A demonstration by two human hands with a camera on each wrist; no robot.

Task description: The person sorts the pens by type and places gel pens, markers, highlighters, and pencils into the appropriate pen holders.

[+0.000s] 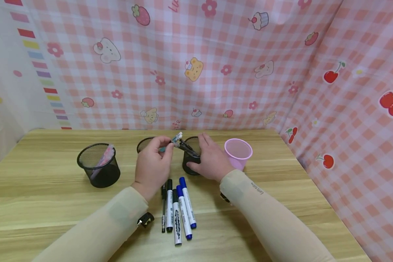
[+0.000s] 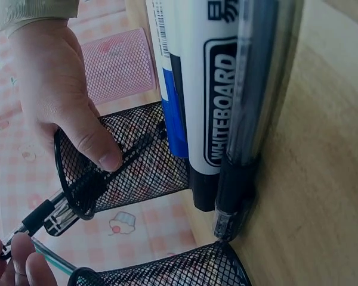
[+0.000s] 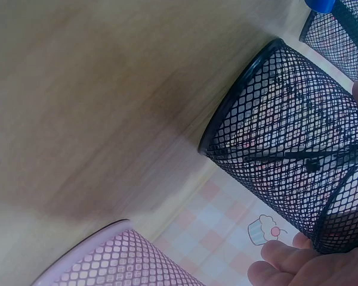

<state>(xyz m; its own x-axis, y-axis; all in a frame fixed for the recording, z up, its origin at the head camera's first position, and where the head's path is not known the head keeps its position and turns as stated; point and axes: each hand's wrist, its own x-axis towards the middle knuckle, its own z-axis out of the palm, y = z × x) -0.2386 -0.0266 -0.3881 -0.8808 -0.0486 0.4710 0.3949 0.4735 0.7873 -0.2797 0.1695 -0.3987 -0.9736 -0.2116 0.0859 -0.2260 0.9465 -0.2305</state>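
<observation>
My left hand (image 1: 154, 160) pinches the end of a black pen (image 2: 39, 215) that slants out of a black mesh pen holder (image 1: 190, 168). Another dark pen or clip leans out beside it, and a small blue-and-white piece (image 1: 177, 137) shows at the fingertips. My right hand (image 1: 213, 160) grips that holder by its right side, thumb on the near wall and fingers on the far one. A second black mesh holder (image 1: 143, 141) stands mostly hidden behind my left hand, with a teal pen (image 2: 53, 257) sticking out of it.
In front lie several whiteboard markers (image 1: 186, 214), blue-capped and black-capped, beside a clear-barrelled black pen (image 1: 163, 214). A pink mesh holder (image 1: 238, 153) is at the right. Far left, a third black mesh holder (image 1: 106, 178) contains something pinkish (image 1: 106, 154). Patterned cloth hangs behind the table.
</observation>
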